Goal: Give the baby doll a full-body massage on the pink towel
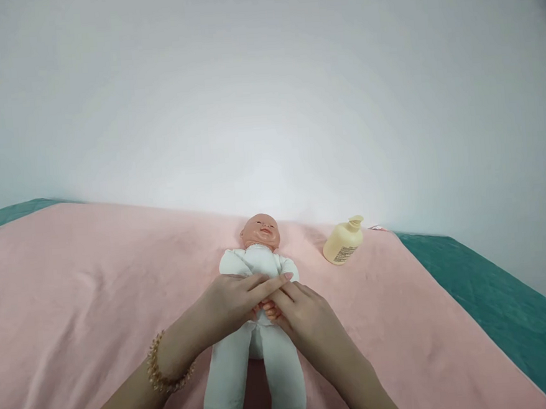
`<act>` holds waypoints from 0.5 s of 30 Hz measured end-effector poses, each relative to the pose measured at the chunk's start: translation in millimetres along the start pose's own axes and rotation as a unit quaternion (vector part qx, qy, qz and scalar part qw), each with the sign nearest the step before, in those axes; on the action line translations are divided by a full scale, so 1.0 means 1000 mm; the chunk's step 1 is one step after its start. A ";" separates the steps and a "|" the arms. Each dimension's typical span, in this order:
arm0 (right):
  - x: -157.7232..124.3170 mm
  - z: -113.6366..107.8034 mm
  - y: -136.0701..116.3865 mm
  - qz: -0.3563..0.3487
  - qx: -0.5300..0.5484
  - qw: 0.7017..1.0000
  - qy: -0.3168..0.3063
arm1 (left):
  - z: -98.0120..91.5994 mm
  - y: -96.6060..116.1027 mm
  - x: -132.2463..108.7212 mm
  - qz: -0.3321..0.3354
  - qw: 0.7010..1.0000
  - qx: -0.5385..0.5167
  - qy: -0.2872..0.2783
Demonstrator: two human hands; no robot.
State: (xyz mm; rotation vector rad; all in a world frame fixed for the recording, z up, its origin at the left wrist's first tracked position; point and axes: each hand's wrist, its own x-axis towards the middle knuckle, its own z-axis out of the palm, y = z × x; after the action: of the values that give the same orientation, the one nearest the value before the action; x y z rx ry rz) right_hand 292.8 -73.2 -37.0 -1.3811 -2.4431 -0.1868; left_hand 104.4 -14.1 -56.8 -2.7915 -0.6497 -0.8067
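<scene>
A baby doll in a white soft suit lies on its back on a pink blanket, head away from me. My left hand rests flat across the doll's belly with fingers stretched out to the right. My right hand lies beside it over the doll's lower belly, and its fingers close on a small pinkish doll hand. A beaded bracelet is on my left wrist.
A pale yellow lotion bottle lies on its side on the blanket, right of the doll's head. A teal sheet shows at the blanket's right edge and far left corner. A plain white wall stands behind.
</scene>
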 end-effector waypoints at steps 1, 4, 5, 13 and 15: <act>0.000 0.002 -0.001 -0.007 -0.005 1.000 0.002 | 0.000 0.000 -0.001 0.001 1.000 0.003 -0.012; 0.000 0.007 -0.002 -0.021 -0.021 1.000 0.010 | 0.002 0.001 -0.002 -0.003 1.000 0.012 -0.019; 0.001 0.007 -0.002 -0.021 -0.024 0.999 0.010 | 0.002 0.001 -0.002 -0.006 1.000 0.015 -0.015; 0.001 0.004 -0.003 -0.010 -0.018 1.000 -0.006 | -0.002 0.002 0.001 -0.010 1.000 0.006 0.001; 0.001 -0.001 -0.002 -0.002 0.002 1.000 -0.004 | -0.011 0.000 0.002 -0.016 1.000 -0.006 0.017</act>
State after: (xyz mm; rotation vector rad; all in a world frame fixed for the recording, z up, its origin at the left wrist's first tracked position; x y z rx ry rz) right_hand 290.9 -73.2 -35.6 -1.3776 -2.4526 -0.1784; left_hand 100.6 -16.6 -46.6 -2.7785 -0.6870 -0.8632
